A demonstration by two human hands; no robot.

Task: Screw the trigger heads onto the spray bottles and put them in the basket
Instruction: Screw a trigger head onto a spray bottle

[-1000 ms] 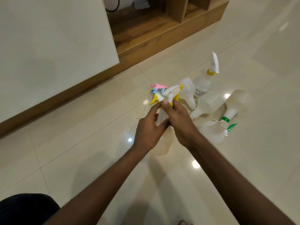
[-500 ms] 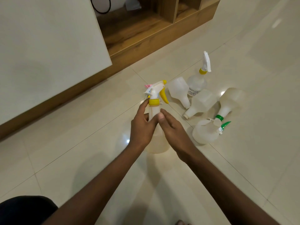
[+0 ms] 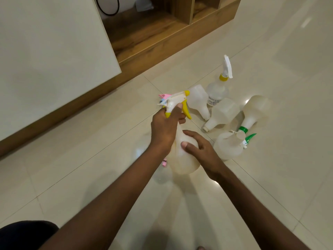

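Note:
I hold a translucent spray bottle (image 3: 183, 159) upright over the floor. Its white trigger head with a yellow lever (image 3: 177, 100) sits on the neck. My left hand (image 3: 165, 129) grips the neck and yellow collar just under the head. My right hand (image 3: 200, 148) holds the bottle's body, thumb on the front and fingers round the right shoulder. To the right, two headless bottles (image 3: 199, 101) (image 3: 222, 114) lie on the floor. A bottle with a green trigger head (image 3: 228, 146) lies near my right hand. No basket is in view.
An upright labelled bottle with a white trigger (image 3: 217, 91) stands at the back, and a green-collared bottle (image 3: 255, 110) lies beside it. Pink and blue trigger heads (image 3: 164, 96) lie behind my left hand. A white panel (image 3: 54, 51) and wooden shelf unit (image 3: 162, 38) border the floor.
My right hand left the trigger head and slid down to the bottle's body. My left hand moved up from the body to the neck. The bottle rose and tilted slightly.

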